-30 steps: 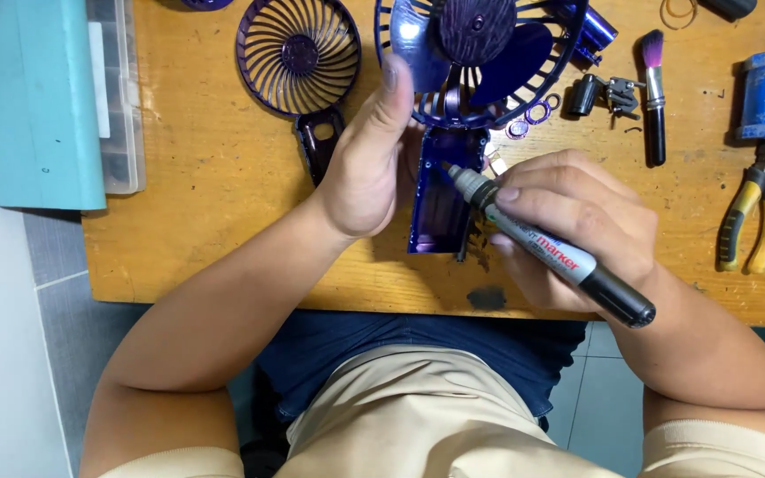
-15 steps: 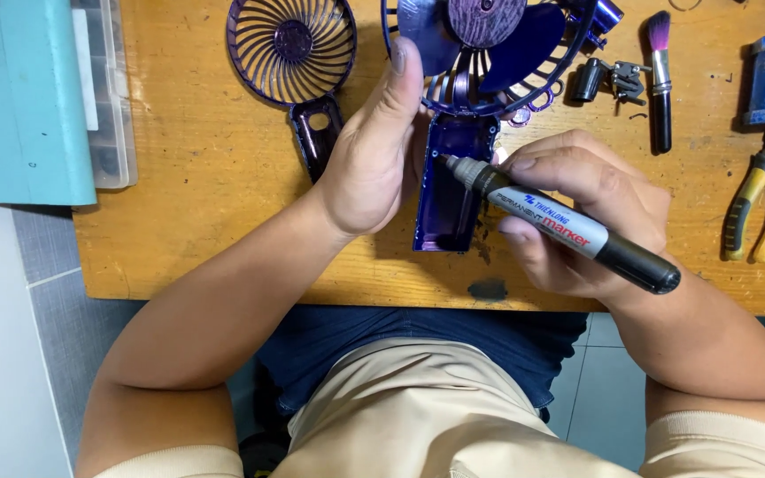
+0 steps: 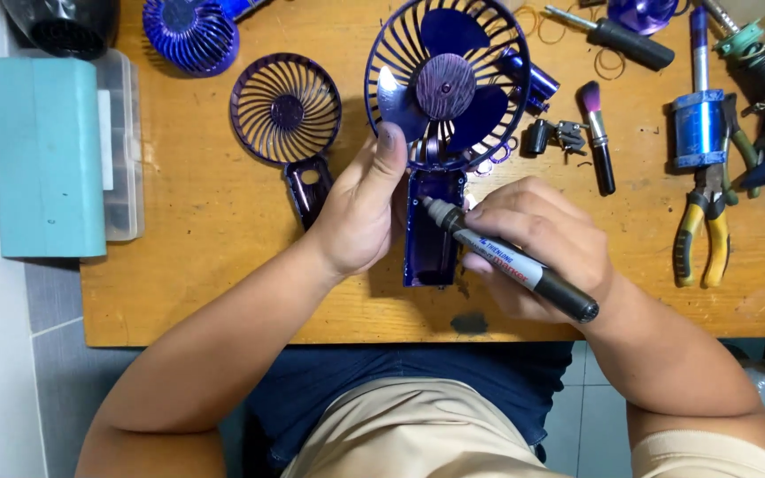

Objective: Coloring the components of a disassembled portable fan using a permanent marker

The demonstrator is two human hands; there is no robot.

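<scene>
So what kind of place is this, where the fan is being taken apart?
Probably a small repair or hobby workbench: a wooden table strewn with hand tools such as yellow-handled pliers and a screwdriver, plus a detached fan grille beside the opened purple fan.

The left hand (image 3: 360, 212) is covering the left side of the fan handle (image 3: 431, 235); above the handle, the picture's top edge is cutting off the black dome (image 3: 64, 26) and purple disc (image 3: 644, 11)

Purple handheld fan (image 3: 440, 115) flat on table, grille off; marker (image 3: 506, 258) tilted.
</scene>
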